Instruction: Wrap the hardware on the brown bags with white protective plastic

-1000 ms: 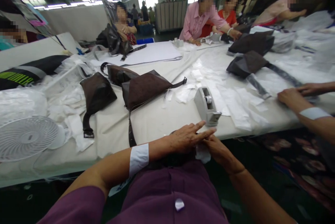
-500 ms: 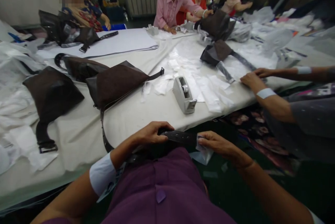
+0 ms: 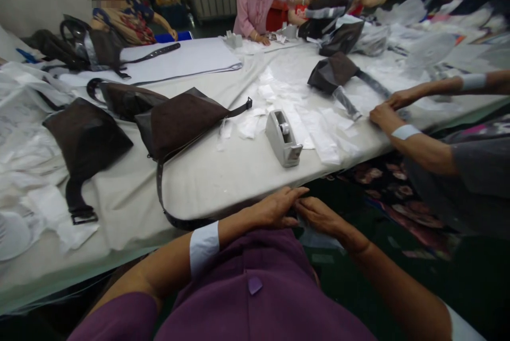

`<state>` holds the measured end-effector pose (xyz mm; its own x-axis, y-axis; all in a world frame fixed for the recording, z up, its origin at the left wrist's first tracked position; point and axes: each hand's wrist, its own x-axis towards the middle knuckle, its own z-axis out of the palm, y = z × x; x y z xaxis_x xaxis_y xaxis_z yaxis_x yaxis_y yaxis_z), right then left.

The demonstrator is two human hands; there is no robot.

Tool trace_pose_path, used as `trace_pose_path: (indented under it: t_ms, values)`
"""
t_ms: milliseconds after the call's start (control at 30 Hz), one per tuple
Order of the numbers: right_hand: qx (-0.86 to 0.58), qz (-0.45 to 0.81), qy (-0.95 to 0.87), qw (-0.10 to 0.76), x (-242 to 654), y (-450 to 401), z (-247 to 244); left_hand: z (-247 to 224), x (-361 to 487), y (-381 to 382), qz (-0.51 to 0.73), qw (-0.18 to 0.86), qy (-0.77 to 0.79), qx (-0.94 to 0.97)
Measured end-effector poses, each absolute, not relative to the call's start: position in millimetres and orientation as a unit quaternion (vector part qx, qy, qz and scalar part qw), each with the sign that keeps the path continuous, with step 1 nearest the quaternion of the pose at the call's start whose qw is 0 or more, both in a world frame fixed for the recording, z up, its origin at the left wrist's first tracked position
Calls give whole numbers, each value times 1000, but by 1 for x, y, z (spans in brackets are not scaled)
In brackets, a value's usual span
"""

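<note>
Touching together, left hand (image 3: 274,208), right hand (image 3: 319,216), beside dark bag strap (image 3: 159,192)

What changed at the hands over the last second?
The left hand, gripping a dark belt strap half a second ago, has moved right to meet the right hand at the table edge. The strap now runs along the edge toward them; whether it's still held is hidden. The brown bag and grey tape dispenser stayed on the table.
</note>
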<state>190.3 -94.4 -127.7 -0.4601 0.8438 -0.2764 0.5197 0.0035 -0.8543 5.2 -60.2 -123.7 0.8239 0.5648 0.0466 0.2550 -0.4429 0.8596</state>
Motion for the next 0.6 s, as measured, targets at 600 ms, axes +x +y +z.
trace_pose_path:
  t_ms: [600]
  values:
    - [-472, 587, -627, 198, 187, -98, -118, -65, -37, -46, 72, 331, 260, 904]
